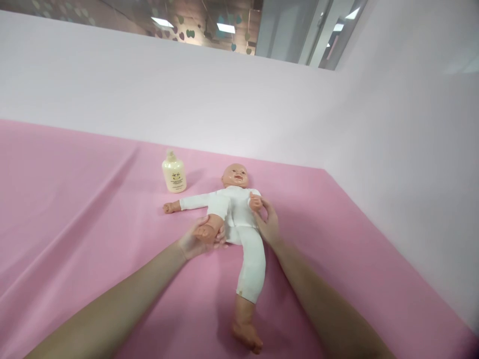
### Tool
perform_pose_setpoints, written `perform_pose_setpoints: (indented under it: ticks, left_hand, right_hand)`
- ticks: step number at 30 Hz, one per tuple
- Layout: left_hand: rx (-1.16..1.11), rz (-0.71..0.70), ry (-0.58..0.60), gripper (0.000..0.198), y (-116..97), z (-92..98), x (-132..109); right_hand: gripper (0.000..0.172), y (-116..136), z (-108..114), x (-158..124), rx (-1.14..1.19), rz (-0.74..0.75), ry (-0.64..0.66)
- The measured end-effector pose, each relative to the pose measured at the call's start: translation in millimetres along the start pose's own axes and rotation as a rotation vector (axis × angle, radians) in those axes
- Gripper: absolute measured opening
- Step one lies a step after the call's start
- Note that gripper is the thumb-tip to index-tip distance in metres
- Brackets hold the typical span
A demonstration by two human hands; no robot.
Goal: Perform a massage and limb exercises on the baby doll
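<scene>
A baby doll with a soft white body and a bald plastic head lies on its back, head away from me. My left hand is wrapped round the lower part of its bent leg, which is folded up toward the belly, with the foot pointing at me. At the doll's other side, my right hand grips its bent arm close to the small plastic hand; some of my fingers are hidden behind it. The doll's other leg stretches toward me, and its other arm reaches out to the left.
A cream-coloured pump bottle stands upright left of the doll's head. Under everything lies a pink sheet with a long fold at the left. White walls rise at the back and right, with a window above.
</scene>
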State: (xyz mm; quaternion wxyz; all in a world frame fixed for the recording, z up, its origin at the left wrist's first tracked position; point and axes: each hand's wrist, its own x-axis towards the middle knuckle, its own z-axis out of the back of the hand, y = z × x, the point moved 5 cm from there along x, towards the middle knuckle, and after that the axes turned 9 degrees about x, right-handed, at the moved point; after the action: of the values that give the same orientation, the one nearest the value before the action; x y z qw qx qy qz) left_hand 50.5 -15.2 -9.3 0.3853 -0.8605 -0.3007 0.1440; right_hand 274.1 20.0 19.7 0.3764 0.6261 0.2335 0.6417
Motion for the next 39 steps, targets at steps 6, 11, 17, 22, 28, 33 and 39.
perform_pose_setpoints:
  ticks: [6, 11, 17, 22, 28, 33, 39]
  left_hand:
    - [0.000, -0.015, -0.113, 0.048, 11, 6.9, 3]
    - [0.000, -0.019, -0.087, 0.050, 11, 11.0, 2]
    - [0.119, -0.008, 0.280, 0.056, 11, -1.5, -4]
    - [0.316, 0.025, 0.428, 0.060, 13, -13.0, -11]
    - [0.493, 0.288, 0.717, 0.058, 17, -35.0, -24]
    - [0.740, 0.469, 0.708, 0.052, 21, -32.1, -29]
    - [0.505, 0.186, 0.328, 0.050, 8, -26.6, -21]
  right_hand:
    - [0.034, 15, -10, 1, -0.196, 0.167, 0.209]
    - [0.034, 14, -10, 2, -0.203, 0.175, 0.228]
    - [0.047, -9, 3, 6, 0.007, 0.013, 0.018]
    - [0.060, -16, 20, 15, 0.236, -0.101, -0.216]
    - [0.057, -41, 46, 11, 0.386, -0.352, -0.477]
    - [0.040, -75, 57, 9, 0.516, -0.554, -0.565]
    - [0.049, -79, 58, 10, 0.491, -0.538, -0.530]
